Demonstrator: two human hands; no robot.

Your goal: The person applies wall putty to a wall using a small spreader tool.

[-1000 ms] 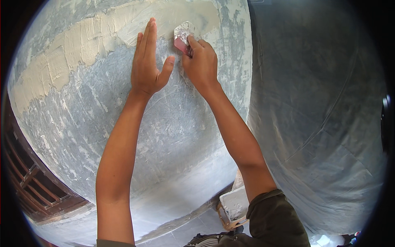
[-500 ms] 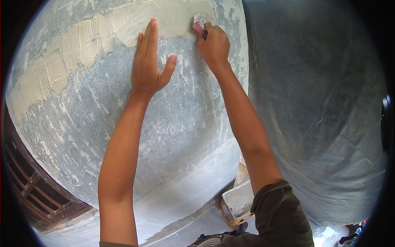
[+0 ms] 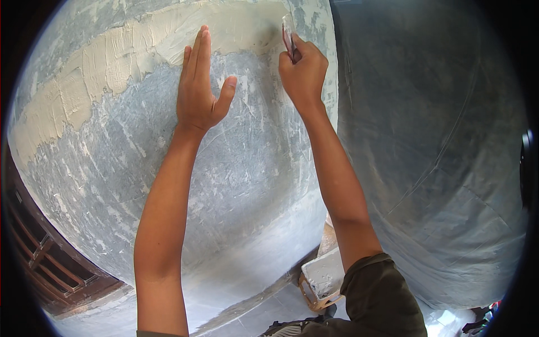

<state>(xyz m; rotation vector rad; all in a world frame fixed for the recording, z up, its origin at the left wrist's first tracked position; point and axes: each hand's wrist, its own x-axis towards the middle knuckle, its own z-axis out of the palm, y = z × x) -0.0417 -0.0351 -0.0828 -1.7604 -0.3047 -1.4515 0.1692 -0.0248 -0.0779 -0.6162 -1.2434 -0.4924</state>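
Grey wall fills the left and middle of the view, streaked with pale patches. Across its upper part runs a band of wet cream filler, ridged at the left and smoother toward the right. Closed round a small putty knife, my right hand is at the right end of this band. The knife's blade is turned nearly edge-on, so little of its face shows. My left hand lies flat against the wall, fingers stretched upward and thumb apart, its fingertips over the filler's lower edge.
A dark grey sheet hangs along the right side. Below, a white-smeared container rests in a wooden-coloured frame on the tiled floor. At lower left is a brown slatted wooden panel.
My right hand has moved a little right and down with the putty knife, and the blade has turned from face-on to nearly edge-on. My left hand has shifted slightly left.
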